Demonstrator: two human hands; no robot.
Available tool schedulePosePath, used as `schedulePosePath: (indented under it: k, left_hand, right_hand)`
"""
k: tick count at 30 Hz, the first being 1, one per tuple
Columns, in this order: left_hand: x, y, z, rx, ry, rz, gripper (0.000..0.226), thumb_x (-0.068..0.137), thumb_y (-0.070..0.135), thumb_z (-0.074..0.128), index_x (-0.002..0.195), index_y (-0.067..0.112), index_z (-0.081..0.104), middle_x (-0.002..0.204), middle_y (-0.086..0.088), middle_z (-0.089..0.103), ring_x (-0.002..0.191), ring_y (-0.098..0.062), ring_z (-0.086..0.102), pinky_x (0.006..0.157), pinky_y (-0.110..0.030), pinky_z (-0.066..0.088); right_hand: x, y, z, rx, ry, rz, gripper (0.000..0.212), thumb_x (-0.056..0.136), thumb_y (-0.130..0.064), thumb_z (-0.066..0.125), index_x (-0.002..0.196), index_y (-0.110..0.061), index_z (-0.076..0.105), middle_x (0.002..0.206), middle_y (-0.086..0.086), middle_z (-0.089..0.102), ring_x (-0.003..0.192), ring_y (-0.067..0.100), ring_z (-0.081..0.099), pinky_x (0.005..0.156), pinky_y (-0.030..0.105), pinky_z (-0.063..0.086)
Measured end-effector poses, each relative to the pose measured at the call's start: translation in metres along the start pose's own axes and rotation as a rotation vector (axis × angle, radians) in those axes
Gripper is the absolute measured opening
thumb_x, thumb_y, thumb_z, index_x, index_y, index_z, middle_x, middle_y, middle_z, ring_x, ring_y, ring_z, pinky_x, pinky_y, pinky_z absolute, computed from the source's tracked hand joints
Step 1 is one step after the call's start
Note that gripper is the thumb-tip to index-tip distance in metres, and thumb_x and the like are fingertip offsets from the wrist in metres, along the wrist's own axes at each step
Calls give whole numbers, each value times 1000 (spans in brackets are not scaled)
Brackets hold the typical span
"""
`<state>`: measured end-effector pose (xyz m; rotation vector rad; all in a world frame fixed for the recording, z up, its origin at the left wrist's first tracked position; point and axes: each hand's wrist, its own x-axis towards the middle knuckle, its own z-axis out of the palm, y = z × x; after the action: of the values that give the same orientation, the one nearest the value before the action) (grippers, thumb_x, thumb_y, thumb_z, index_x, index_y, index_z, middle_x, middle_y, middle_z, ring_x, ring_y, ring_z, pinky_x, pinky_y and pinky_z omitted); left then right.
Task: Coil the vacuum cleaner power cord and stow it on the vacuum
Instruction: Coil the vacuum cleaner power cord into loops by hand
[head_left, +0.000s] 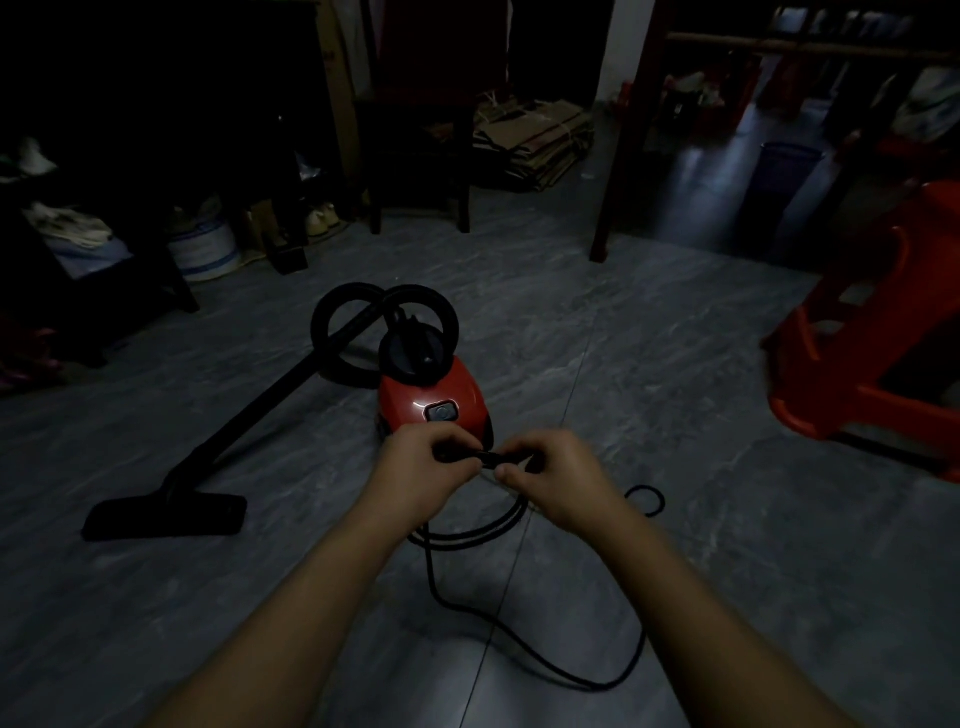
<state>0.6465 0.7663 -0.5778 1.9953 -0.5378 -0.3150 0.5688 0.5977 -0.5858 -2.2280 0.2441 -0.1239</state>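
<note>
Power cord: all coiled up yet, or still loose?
Partly coiled. The left hand and right hand pinch the power cord, loops hang below, and a long stretch lies loose on the floor.

The left grip (423, 467) and right grip (550, 478) are pinching a bundle of black power cord (491, 458) between them, just in front of the red vacuum (436, 400). Loose cord is looping and trailing across the grey floor (675, 389) beneath the forearms.

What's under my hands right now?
Black power cord loops on the grey floor. Your left hand and right hand hide the gripped section and part of the vacuum.
</note>
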Motion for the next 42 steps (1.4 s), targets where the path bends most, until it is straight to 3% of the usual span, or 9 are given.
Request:
schedulePosePath:
  k: [4, 7, 12, 16, 19, 24, 28, 31, 42]
  left_hand:
    - [-1, 3, -2, -50, 14, 10, 17, 77, 10, 81, 89, 21, 77, 84, 6, 76, 83, -6, 72, 80, -29, 59]
    - [-3, 7, -4, -78, 12, -1, 19, 78, 12, 81, 87, 28, 75, 86, 8, 75, 85, -3, 71, 78, -23, 58]
    - [-5, 18, -10, -154, 1, -49, 14, 80, 19, 80, 90, 26, 75, 82, 6, 76, 77, 0, 70, 61, -9, 51]
    - [-8, 20, -15, -207, -40, -121, 13, 87, 33, 72, 89, 21, 77, 78, 11, 77, 73, 5, 70, 59, -5, 46]
    - [-9, 22, -17, -223, -89, -166, 20, 90, 36, 67, 92, 19, 77, 83, 6, 77, 77, 2, 71, 63, -7, 48]
    - [-8, 30, -18, -498, -138, -220, 15, 90, 21, 68, 99, 10, 74, 92, -5, 78, 85, -19, 74, 73, -25, 55]
    - [-7, 39, -19, -687, -153, -250, 23, 88, 14, 68, 109, 6, 71, 81, -5, 74, 70, -17, 70, 69, -28, 57]
    - [-7, 40, -21, -773, -139, -280, 27, 87, 7, 67, 113, 10, 70, 88, -9, 74, 75, -19, 72, 69, -31, 59]
    - [-4, 36, -18, -570, 8, -202, 20, 86, -3, 68, 103, 3, 74, 89, -13, 73, 61, -8, 70, 56, -15, 53]
  right_hand:
    - [2, -1, 0, 64, 12, 16, 9, 86, -22, 72, 88, -30, 74, 70, -17, 66, 61, -7, 59, 60, 11, 41]
    - [2, 1, 1, 101, 39, 17, 11, 86, -22, 72, 82, -32, 71, 68, -15, 65, 61, -2, 59, 62, 18, 44]
    - [3, 0, -4, 166, 135, 5, 6, 86, -22, 73, 91, -23, 76, 75, -10, 69, 65, 5, 61, 65, 25, 52]
    - [3, 4, -17, 228, 209, 32, 9, 87, -19, 72, 95, -16, 76, 85, -1, 73, 74, 18, 68, 69, 33, 57]
    - [3, 8, -27, 272, 273, 44, 4, 86, -19, 73, 90, -20, 76, 79, -3, 72, 69, 8, 65, 63, 26, 51]
    - [2, 11, -41, 381, 411, 48, 12, 86, -17, 73, 81, -28, 73, 78, -3, 74, 71, 11, 69, 66, 29, 54]
    - [1, 12, -44, 394, 436, 31, 17, 87, -14, 72, 79, -29, 72, 79, -5, 74, 73, 8, 70, 67, 25, 57]
    - [1, 13, -43, 373, 415, 40, 15, 88, -15, 72, 81, -28, 71, 81, -3, 74, 76, 11, 71, 68, 26, 58]
    - [1, 24, -35, 241, 322, 100, 6, 88, -20, 72, 93, -19, 74, 87, 0, 73, 72, 12, 69, 58, 20, 54]
